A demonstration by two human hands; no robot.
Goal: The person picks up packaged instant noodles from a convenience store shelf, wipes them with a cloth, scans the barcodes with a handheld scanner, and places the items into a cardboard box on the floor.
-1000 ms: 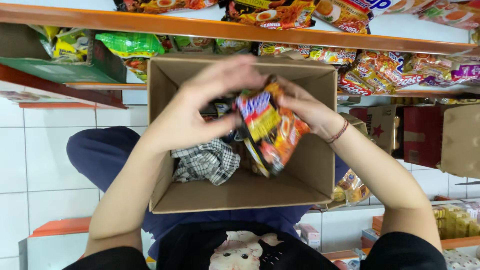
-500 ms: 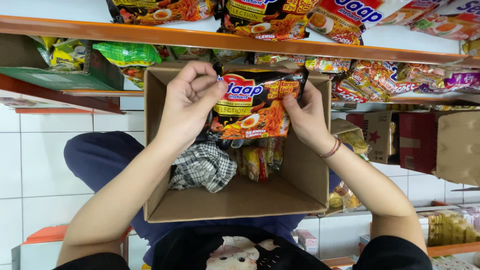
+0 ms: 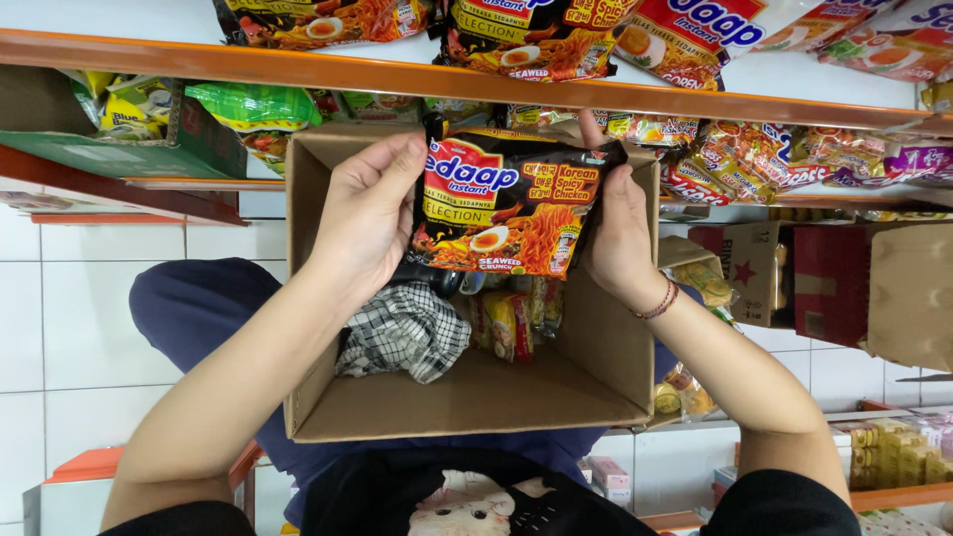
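Note:
Both hands hold a black noodle packet (image 3: 511,203) flat above an open cardboard box (image 3: 467,402) resting on my lap. My left hand (image 3: 367,213) grips the packet's left edge. My right hand (image 3: 615,233), with a red cord bracelet at the wrist, grips its right edge. Inside the box lie a checked cloth (image 3: 402,333) and several more packets (image 3: 511,318) standing on end beneath the held one.
An orange shelf edge (image 3: 397,79) runs across the top, with noodle packets (image 3: 536,30) above and more packets (image 3: 774,159) below it. A green carton (image 3: 149,149) is at the left. Brown and red cartons (image 3: 824,288) stand at the right. White tiles cover the floor at left.
The packet went from a tilted bundle inside the box to flat and face-up. Both hands have lifted it toward the box's far rim and the shelf.

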